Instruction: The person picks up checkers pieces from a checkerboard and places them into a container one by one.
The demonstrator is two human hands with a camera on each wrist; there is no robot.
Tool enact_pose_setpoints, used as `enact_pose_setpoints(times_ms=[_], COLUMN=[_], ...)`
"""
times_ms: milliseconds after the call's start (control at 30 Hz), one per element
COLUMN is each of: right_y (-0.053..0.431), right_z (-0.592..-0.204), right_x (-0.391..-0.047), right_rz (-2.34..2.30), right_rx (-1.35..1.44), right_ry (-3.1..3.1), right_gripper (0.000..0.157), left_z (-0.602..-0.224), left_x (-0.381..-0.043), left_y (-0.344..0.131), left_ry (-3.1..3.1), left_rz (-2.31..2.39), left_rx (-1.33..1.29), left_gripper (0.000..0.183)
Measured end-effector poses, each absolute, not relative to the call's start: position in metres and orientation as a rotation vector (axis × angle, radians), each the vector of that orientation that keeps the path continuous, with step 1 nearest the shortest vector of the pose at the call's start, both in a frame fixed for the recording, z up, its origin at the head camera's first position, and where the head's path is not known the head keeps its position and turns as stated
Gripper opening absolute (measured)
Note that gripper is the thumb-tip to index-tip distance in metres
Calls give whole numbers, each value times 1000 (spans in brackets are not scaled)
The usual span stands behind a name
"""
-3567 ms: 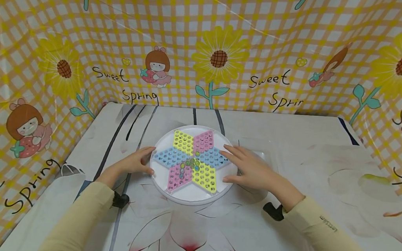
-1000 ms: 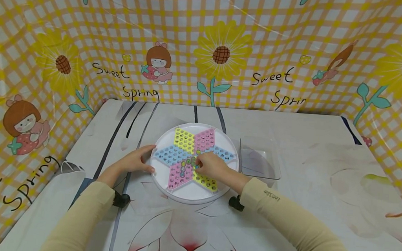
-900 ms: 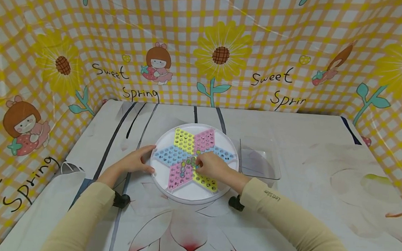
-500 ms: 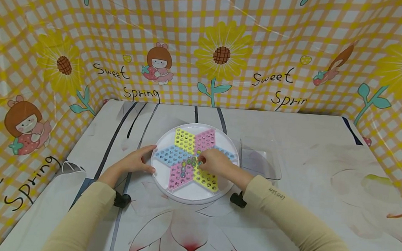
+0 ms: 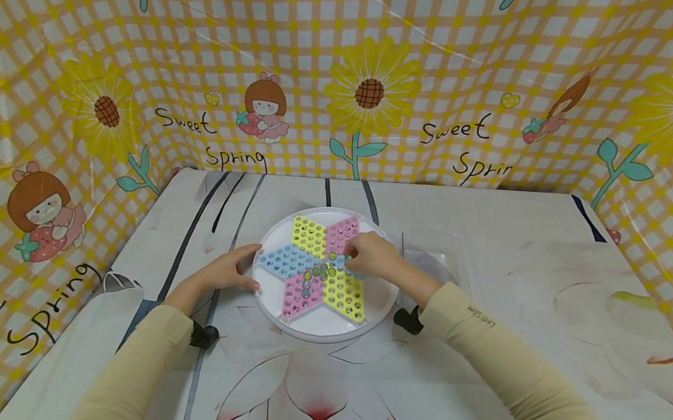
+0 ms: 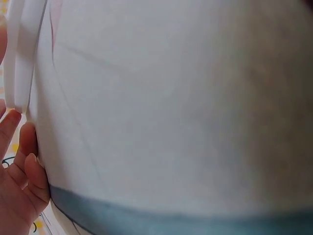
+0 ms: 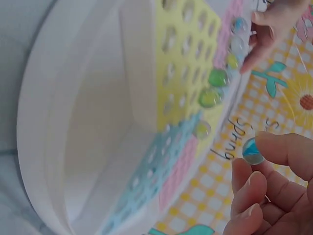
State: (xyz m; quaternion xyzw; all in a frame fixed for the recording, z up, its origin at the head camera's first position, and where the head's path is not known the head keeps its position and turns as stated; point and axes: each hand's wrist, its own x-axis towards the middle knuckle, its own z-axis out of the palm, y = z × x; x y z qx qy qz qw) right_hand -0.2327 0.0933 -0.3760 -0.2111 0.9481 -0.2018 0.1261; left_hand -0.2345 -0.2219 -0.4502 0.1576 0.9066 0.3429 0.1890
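A round white Chinese checkers board (image 5: 269,292) with a pink, yellow and blue star of holes lies on the table. My left hand (image 5: 220,272) rests at the board's left rim, thumb and fingers spread and relaxed. Over the blue point on the right side, my right hand (image 5: 371,255) pinches a clear marble (image 7: 252,151) with a blue swirl between thumb and finger. In the right wrist view it is held up clear of the board. Several green, yellow and blue marbles (image 7: 218,77) sit in a bent row through the star's middle into the near pink point.
A clear plastic box (image 5: 441,264) stands to the right of the board, partly behind my right forearm. A white object with a dark opening (image 5: 123,282) lies at the table's left edge. Checked sunflower cloth (image 5: 301,55) hangs around the back and sides.
My right hand came in from the right rim to the star's middle, took the blue marble there, and has drawn back rightward and away with it. My left hand stays at the rim.
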Motion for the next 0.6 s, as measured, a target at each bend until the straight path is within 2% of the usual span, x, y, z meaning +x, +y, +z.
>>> enact_pose_setpoints(times_ms=[600], right_y=[140], right_z=[-345], right_x=[-251], right_rz=[-689], right_rx=[-518], right_ry=[2844], right_gripper=[23], left_z=[-453], left_x=[-234], left_y=[-223], left_ry=[2529], left_rz=[970], left_rx=[416], left_gripper=[93])
